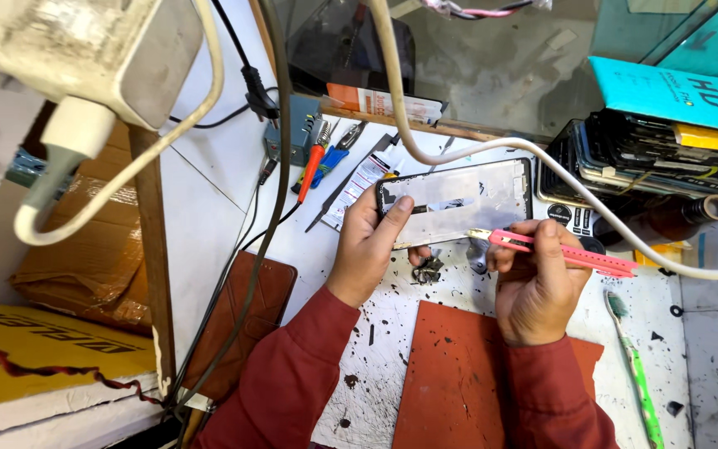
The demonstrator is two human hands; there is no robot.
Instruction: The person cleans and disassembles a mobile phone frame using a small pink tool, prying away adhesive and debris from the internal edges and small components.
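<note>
My left hand (369,243) grips the left end of an opened phone frame (459,202), thumb on its silvery inner face, holding it flat above the bench. My right hand (536,283) holds a pink utility knife (567,252). The knife's metal tip touches the frame's lower edge near the middle. A small crumpled scrap of dark metal (429,268) lies on the white bench just under the frame. Both arms wear dark red sleeves.
A red-brown mat (450,382) lies under my forearms on the stained white bench (376,349). A stack of phone screens (650,162) sits at the right, a green toothbrush (635,366) beside the mat, screwdrivers (319,162) at the back, and a brown wallet case (247,316) at the left. White cables cross overhead.
</note>
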